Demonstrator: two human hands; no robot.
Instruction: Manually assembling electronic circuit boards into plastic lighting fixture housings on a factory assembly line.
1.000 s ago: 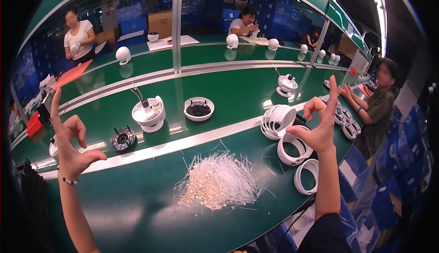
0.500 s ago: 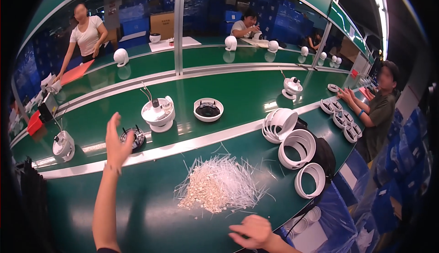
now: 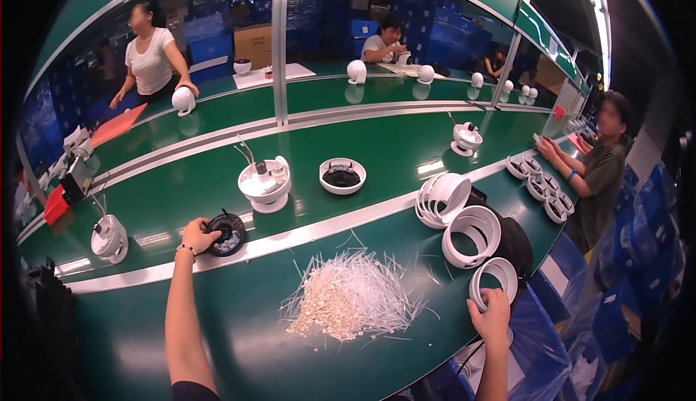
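Observation:
My left hand [image 3: 198, 236] has its thumb and fingers closed on the left edge of a black round plastic part [image 3: 226, 225], which sits by the belt's near rail. Small bluish-white pieces show inside this part. At the right, my right hand [image 3: 494, 317] grips the lower edge of a white plastic ring [image 3: 475, 282], its fingertips reaching to the rim. Between my hands lies a heap of thin clear strips with small cream tips [image 3: 355, 292], touched by neither hand.
More white rings [image 3: 471, 236] stand behind the gripped one. The green belt [image 3: 391, 154] carries white housings with wires [image 3: 265, 183] and a white bowl with a black insert [image 3: 342, 176]. A co-worker [image 3: 605, 147] stands right beside several white rings; others sit or stand across the belt. Blue-lined bins [image 3: 551, 328] stand below right.
My left hand has come down onto the black part. My right hand has moved right and up to the white ring. Housings on the near belt have shifted right.

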